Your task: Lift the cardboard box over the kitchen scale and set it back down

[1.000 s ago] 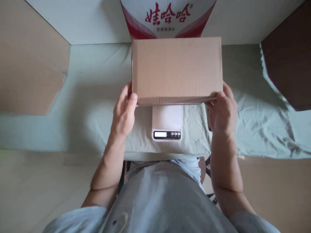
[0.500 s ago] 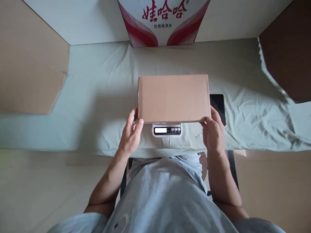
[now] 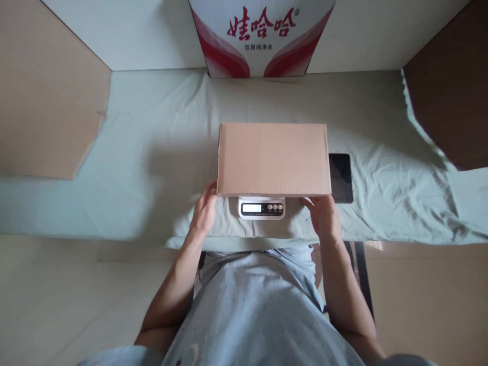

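A plain brown cardboard box (image 3: 273,158) sits over a small white digital scale (image 3: 262,208), whose lit display and buttons stick out below the box's near edge. The scale's platform is mostly hidden under the box. My left hand (image 3: 205,211) is at the box's near left corner, fingers loosely extended, tips partly hidden behind the corner. Under the near right corner is my right hand (image 3: 324,216), its thumb and a finger pointing inward below the edge, apart from each other. Neither thumb presses on the box's front edge. Whether the hidden fingertips touch the box I cannot tell.
A black phone or tablet (image 3: 341,178) lies just right of the box. Green cloth (image 3: 152,117) covers the table, wrinkled at the right. A white and red carton (image 3: 263,46) stands at the back, with cardboard panels at left (image 3: 49,101) and right (image 3: 450,91).
Both thumbs have left the box's front edge, and my hands have dropped lower beside and beneath its near corners. My right hand has moved inward. The box appears slightly lower over the scale.
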The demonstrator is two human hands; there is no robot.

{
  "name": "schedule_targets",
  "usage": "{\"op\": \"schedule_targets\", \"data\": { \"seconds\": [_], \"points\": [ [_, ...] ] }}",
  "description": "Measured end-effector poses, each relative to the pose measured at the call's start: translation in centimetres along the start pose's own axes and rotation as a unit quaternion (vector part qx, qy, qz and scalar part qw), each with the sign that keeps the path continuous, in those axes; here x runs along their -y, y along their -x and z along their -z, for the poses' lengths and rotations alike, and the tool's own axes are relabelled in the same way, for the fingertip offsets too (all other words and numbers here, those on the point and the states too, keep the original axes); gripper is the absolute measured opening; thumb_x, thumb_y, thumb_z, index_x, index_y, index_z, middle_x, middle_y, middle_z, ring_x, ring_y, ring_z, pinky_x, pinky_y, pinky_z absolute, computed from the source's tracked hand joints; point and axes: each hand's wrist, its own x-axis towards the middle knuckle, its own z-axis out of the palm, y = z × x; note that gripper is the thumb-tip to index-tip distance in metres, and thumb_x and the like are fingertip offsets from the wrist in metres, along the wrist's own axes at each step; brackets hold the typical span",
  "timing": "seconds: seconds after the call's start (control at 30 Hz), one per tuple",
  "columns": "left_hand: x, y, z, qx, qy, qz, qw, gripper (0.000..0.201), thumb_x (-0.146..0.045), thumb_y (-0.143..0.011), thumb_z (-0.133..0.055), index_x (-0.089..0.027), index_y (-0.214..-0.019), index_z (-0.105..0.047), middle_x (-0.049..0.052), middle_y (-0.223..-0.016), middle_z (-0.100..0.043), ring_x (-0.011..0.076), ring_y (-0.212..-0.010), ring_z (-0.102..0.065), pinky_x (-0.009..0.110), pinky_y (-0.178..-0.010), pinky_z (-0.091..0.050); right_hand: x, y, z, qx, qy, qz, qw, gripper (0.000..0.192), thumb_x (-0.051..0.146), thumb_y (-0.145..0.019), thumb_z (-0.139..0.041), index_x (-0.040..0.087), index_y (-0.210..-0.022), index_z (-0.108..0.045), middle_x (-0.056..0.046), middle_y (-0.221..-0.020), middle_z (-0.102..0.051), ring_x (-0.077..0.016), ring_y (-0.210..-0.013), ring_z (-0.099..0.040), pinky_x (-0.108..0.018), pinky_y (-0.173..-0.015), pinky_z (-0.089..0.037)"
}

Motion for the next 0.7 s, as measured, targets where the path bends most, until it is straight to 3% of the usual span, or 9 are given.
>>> {"op": "schedule_targets", "data": {
  "seconds": [0.1, 0.17, 0.37, 0.5, 0.7],
  "points": [
    [1.5, -0.2, 0.0, -0.005, -0.002, 0.015, 1.0, 0.027, -0.04, -0.082, -0.061, -0.027, -0.105, -0.069, 0.006, -0.106, -0.074, 0.027, -0.104, -0.068, 0.046, -0.1, -0.052, -0.4, 0.0, 0.3, 0.007, 0.003, 0.004, 1.0, 0.035, 0.05, -0.084, -0.048, 0.029, -0.107, -0.064, -0.005, -0.117, -0.068, -0.0196, -0.104, -0.065, -0.046, -0.092, -0.053],
    [1.1, -0.1, 0.0, -0.013, 0.001, 0.012, 1.0, 0.03, -0.041, -0.083, -0.06, -0.026, -0.107, -0.069, 0.007, -0.111, -0.073, 0.0265, -0.107, -0.067, 0.044, -0.097, -0.054, -0.1, 0.3, 0.2, 0.014, 0.007, 0.017, 1.0, 0.035, 0.048, -0.085, -0.048, 0.029, -0.11, -0.064, -0.005, -0.118, -0.068, -0.0189, -0.103, -0.066, -0.045, -0.093, -0.052],
    [-3.3, 1.8, 0.2, -0.064, 0.035, -0.087, 0.993, 0.046, -0.049, -0.092, -0.045, -0.026, -0.131, -0.055, 0.009, -0.134, -0.06, 0.024, -0.125, -0.056, 0.037, -0.091, -0.056, 2.2, 2.1, -0.8, 0.029, 0.015, 0.117, 0.993, 0.042, 0.052, -0.086, -0.047, 0.033, -0.122, -0.059, -0.004, -0.133, -0.061, -0.0226, -0.122, -0.059, -0.048, -0.104, -0.047],
    [-5.1, 2.8, -0.5, -0.02, -0.002, -0.111, 0.994, 0.054, -0.056, -0.094, -0.038, -0.028, -0.14, -0.045, 0.008, -0.149, -0.046, 0.026, -0.137, -0.044, 0.041, -0.105, -0.048, 4.1, 2.8, -2.1, 0.058, 0.067, 0.142, 0.986, 0.048, 0.057, -0.085, -0.045, 0.036, -0.126, -0.057, -0.002, -0.137, -0.058, -0.0264, -0.13, -0.053, -0.051, -0.107, -0.046],
    [-8.7, 0.7, -1.4, -0.026, -0.007, -0.181, 0.983, 0.063, -0.062, -0.091, -0.037, -0.03, -0.145, -0.034, 0.004, -0.157, -0.033, 0.0261, -0.146, -0.031, 0.043, -0.116, -0.035, 7.6, 0.8, -4.6, 0.092, 0.063, 0.237, 0.965, 0.05, 0.06, -0.082, -0.046, 0.038, -0.127, -0.054, 0.0, -0.137, -0.056, -0.0279, -0.135, -0.048, -0.05, -0.113, -0.041]
  ]
}}
